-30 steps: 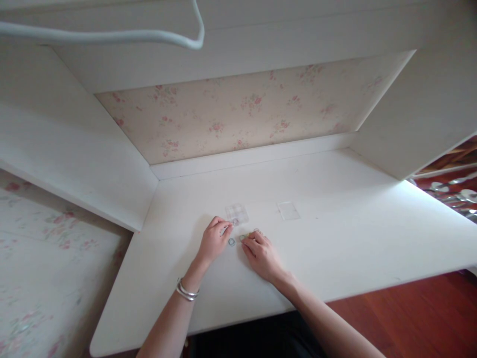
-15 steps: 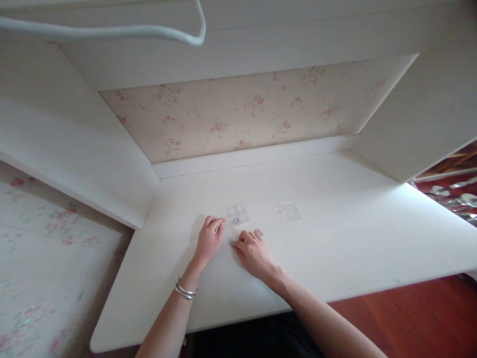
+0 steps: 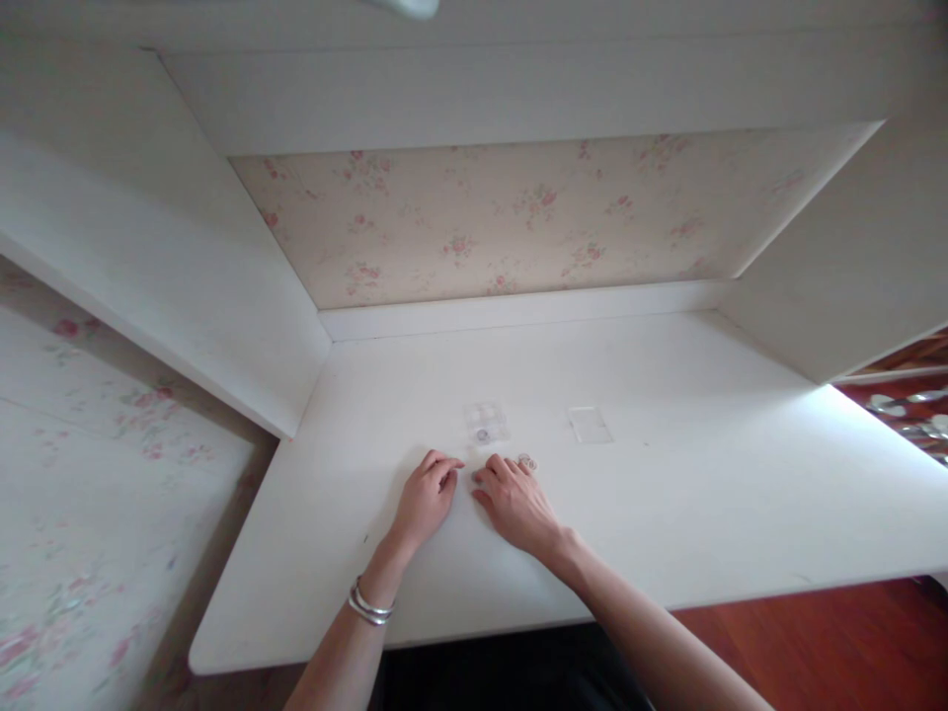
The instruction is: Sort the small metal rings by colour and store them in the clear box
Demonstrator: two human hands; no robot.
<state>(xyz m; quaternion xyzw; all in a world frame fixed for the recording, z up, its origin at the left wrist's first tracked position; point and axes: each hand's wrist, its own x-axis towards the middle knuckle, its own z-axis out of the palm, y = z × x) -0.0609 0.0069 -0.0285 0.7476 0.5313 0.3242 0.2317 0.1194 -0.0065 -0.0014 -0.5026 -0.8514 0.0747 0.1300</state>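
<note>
Low in the frame, left of centre, the left hand [image 3: 428, 497] lies knuckles-up on the white desk [image 3: 667, 494], fingers curled under; whether it holds anything cannot be told. A second ago its fingertips were at the small clear compartment box [image 3: 487, 423]; it has since drawn back, and the box now stands apart just above both hands, a small ring inside. The right hand [image 3: 518, 504] rests flat, fingers narrow, covering the spot where loose rings lay earlier. One small ring [image 3: 527, 462] shows at its fingertips. Further right lies the clear lid [image 3: 591, 425]. No writing is readable.
</note>
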